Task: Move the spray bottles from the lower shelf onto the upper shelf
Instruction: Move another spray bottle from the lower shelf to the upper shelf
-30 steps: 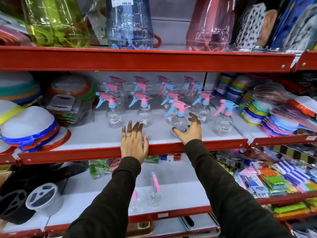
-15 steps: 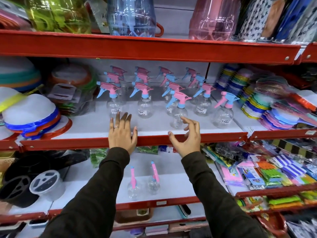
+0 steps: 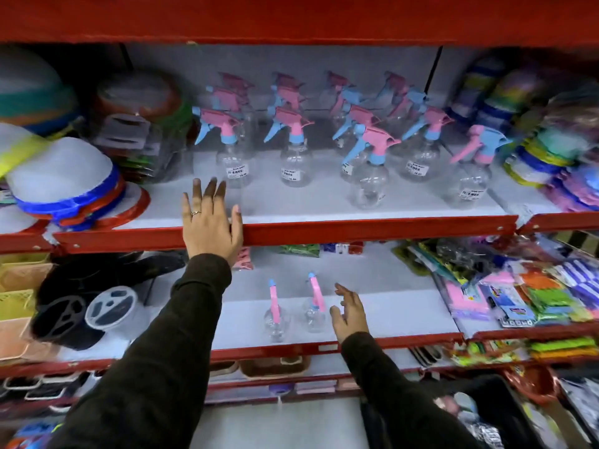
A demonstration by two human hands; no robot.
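Shop shelving in red metal with pale grey decks fills the view; places below are given relative to the upper shelf (image 3: 372,226), whose red front lip runs across the middle. At its left end: stacked white lids with coloured rims (image 3: 64,186). Left hand (image 3: 210,225), ring on one finger, lies flat over the lip, fingers spread, holding nothing. On the deck behind it: rows of clear spray bottles (image 3: 369,176) with pink-and-blue trigger heads, upright, most nozzles pointing left. Directly beneath, on the lower shelf (image 3: 389,322): two remaining bottles (image 3: 275,315), upright, long axis vertical, pink heads running front to back and seen nearly edge-on. Right hand (image 3: 350,314) hovers just right of the nearer-right bottle, fingers loosely open and curled, not yet touching. Judgement: best taken round the neck or body, kept vertical, lifted clear of the lip, then set into the open front strip without knocking neighbours. Right of both shelves: mixed coloured packets.
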